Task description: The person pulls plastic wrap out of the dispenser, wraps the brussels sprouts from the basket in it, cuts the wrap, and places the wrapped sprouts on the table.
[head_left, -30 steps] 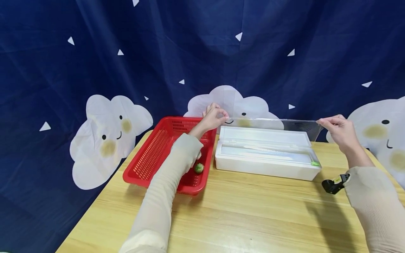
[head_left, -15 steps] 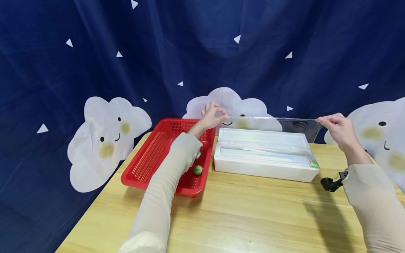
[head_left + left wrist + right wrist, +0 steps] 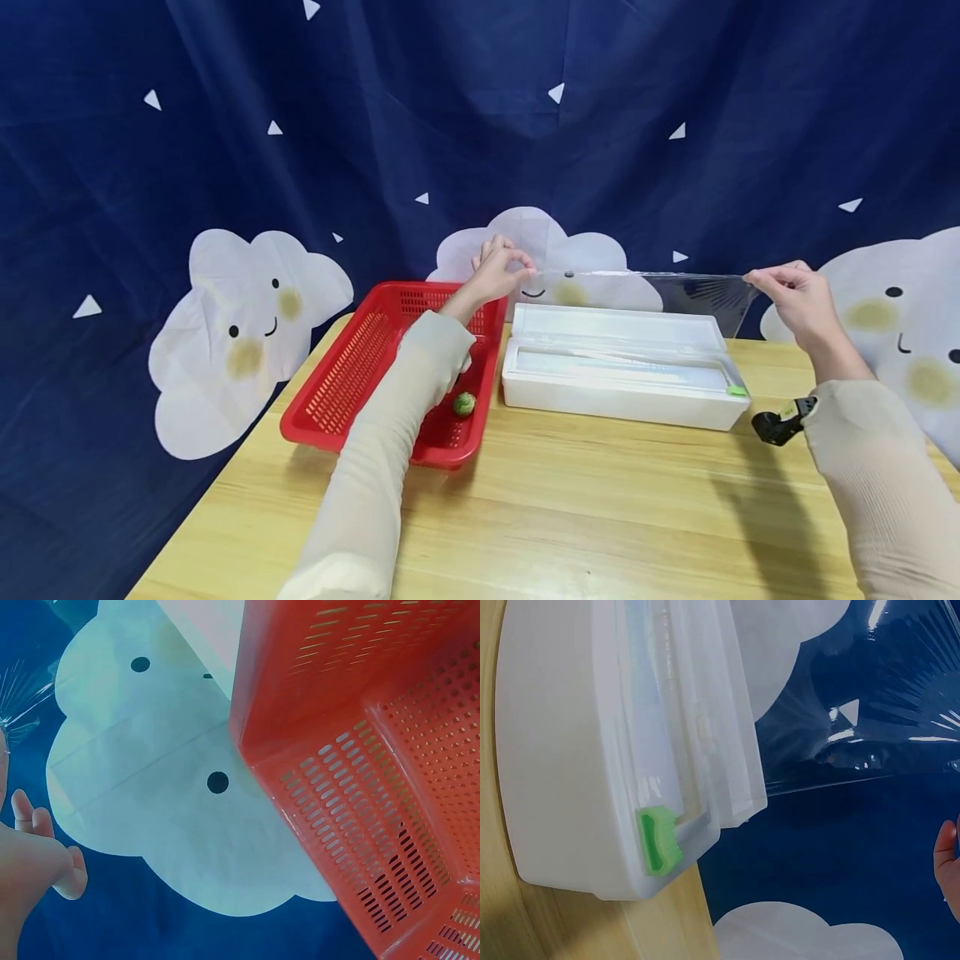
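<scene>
A sheet of clear cling film (image 3: 701,298) stretches between the two hands, rising behind the raised lid of a long white dispenser box (image 3: 615,402). My left hand (image 3: 493,273) pinches the film's upper left corner between thumb and forefinger, above the far right corner of a red basket (image 3: 324,433). At the opposite corner, my right hand (image 3: 801,302) pinches the film with thumb and fingertips. In the right wrist view the film (image 3: 900,697) runs taut and creased from the box past a green slide cutter (image 3: 658,841). That view catches only part of the right hand (image 3: 948,870).
Inside the basket lies a small round green vegetable (image 3: 464,404), like a Brussels sprout, near the left sleeve (image 3: 397,417). Wooden tabletop (image 3: 600,500) extends in front of the box. A blue curtain (image 3: 465,100) with white clouds hangs close behind.
Both hands keep their pinch on the cling film. Its top edge has risen slightly relative to the box. The head view has shifted a little, moving the scene left.
</scene>
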